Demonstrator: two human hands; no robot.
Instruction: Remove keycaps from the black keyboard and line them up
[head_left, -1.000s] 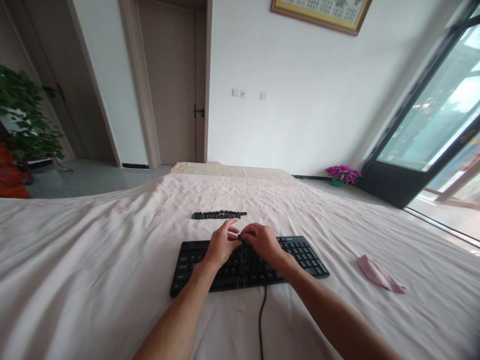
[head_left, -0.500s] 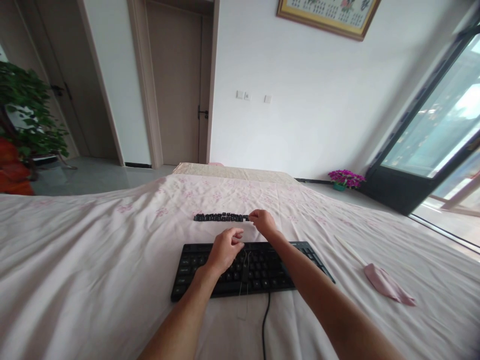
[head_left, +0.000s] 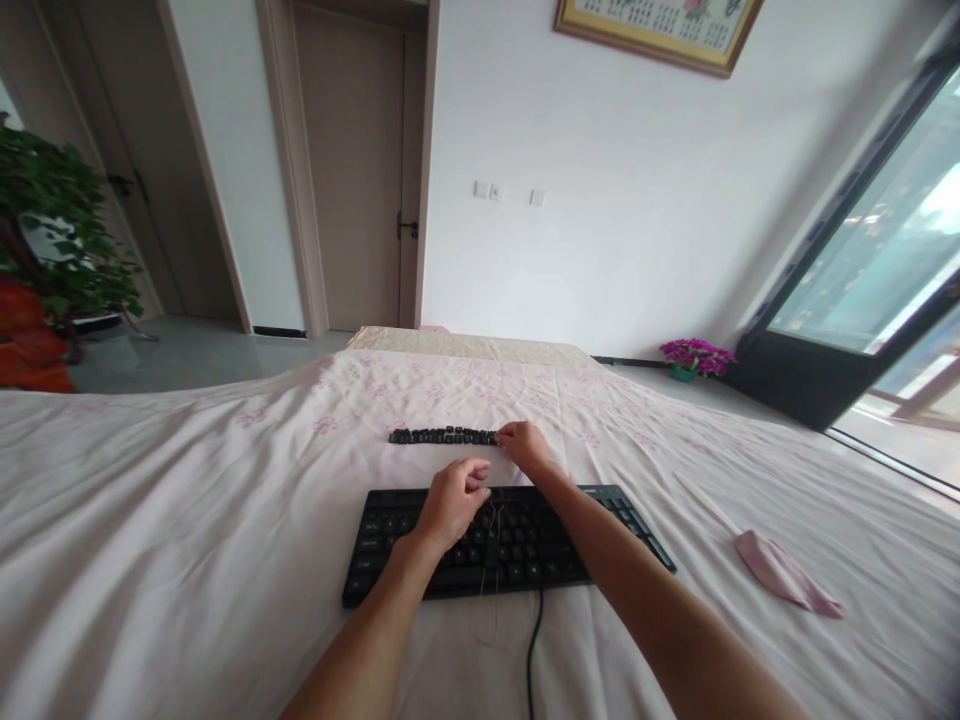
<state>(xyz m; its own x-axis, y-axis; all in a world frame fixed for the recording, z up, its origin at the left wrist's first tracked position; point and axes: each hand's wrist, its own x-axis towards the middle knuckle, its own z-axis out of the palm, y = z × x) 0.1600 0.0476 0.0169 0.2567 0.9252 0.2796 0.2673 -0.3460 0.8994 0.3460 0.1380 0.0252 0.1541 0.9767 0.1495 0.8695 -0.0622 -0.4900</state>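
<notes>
A black keyboard (head_left: pixel 442 580) lies on the cloth with several keys gone from its top rows. Beyond it, loose black keycaps (head_left: pixel 439 437) form a tight line. My right hand (head_left: pixel 527 447) is at the line's right end, its thumb and fingertips pinched on a keycap that they mostly hide. Over the keyboard's upper edge hovers my left hand (head_left: pixel 456 500), fingers loosely curled and thumb apart, nothing visible in it. A wire keycap puller (head_left: pixel 492 552) with a dark handle rests across the keyboard, just right of my left hand.
A pink-flowered cloth (head_left: pixel 247 500) with folds covers the surface. On the right lies a pale stick with a pink cloth piece (head_left: pixel 787 572). The keyboard's cable (head_left: pixel 534 645) runs toward me. Doors, a plant (head_left: pixel 60 220) and magenta flowers (head_left: pixel 697 355) stand farther off.
The keycap at my right fingertips has shifted left, closing the small gap at the end of the line. My left hand stays nearly in place; the view has shifted slightly.
</notes>
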